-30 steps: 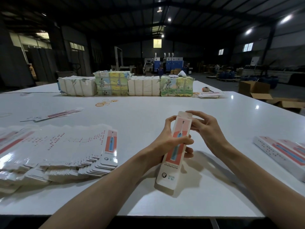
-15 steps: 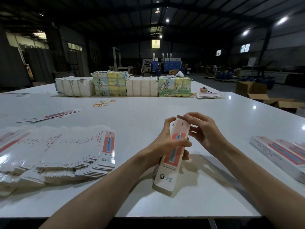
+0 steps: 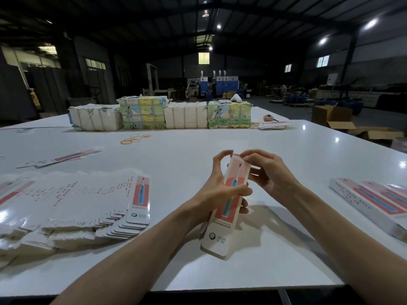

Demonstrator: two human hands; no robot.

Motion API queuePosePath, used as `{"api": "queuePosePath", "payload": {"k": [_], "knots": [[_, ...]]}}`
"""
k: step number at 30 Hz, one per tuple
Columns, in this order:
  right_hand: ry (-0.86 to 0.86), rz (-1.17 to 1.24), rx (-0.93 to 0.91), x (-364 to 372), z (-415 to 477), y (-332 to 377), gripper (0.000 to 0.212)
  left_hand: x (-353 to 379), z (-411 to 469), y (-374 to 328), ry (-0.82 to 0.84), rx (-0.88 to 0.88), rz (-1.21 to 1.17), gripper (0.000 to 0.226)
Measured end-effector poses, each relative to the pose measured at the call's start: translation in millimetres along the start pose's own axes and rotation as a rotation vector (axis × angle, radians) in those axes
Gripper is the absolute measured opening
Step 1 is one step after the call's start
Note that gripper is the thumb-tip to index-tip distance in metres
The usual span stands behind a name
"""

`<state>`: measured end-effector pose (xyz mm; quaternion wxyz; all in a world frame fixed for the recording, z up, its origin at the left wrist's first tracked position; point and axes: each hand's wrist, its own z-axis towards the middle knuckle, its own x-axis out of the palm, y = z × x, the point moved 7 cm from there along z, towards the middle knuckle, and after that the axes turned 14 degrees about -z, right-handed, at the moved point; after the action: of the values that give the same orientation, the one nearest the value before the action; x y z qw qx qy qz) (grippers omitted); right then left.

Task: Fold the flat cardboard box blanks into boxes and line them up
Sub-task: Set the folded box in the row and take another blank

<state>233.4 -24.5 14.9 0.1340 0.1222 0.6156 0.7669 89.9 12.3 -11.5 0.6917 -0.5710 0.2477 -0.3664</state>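
The person has a long, narrow box (image 3: 226, 210) up in front of them, over the near middle of the white tabletop (image 3: 220, 137), its printed face with the blue toothbrush turned towards them and its top end leaning away; the bottom end hangs low over the surface, and I cannot tell whether it touches. The left hand (image 3: 217, 194) has the box round the middle, its grip closed, thumb laid across the front and fingers wrapped behind, the forefinger arched up towards the top end. The right hand (image 3: 267, 175) is at that top end, its grip a tight pinch of thumb and fingertips on the small flap there, the other fingers curled beside the box. To the left lies a wide fanned stack of flat blanks (image 3: 88, 205), overlapping like tiles, the nearest one showing the same red and blue print. Off at the right edge, folded boxes (image 3: 370, 199) lie side by side, touching. Farther back on the left a few loose blanks (image 3: 66, 156) lie by themselves, and beyond the middle is a scatter of rubber bands (image 3: 135, 138). Along the far side stands a row of wrapped bundles (image 3: 163, 115), some white, some with coloured pictures, pressed against one another, with a small pile (image 3: 275, 125) of more blanks just beside the right end of the row. Past the tabletop, on the floor to the right, sit open brown cartons (image 3: 332, 115) in the dim hall
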Motion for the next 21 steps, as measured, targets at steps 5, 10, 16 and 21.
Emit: {"api": "queuePosePath", "payload": {"k": [5,10,16,21], "knots": [[0.081,-0.059,-0.095,8,-4,6,0.024,-5,1,-3,-0.027,0.009,-0.036,0.084],[0.036,-0.217,-0.226,17,-9,7,0.025,-15,-1,-3,-0.078,-0.003,-0.12,0.08],[0.111,-0.013,-0.108,12,-10,-2,0.032,-11,-5,0,-0.072,0.015,-0.1,0.079],[0.113,-0.078,-0.148,15,-10,-5,0.025,-11,-4,2,-0.107,-0.015,-0.148,0.07]]}}
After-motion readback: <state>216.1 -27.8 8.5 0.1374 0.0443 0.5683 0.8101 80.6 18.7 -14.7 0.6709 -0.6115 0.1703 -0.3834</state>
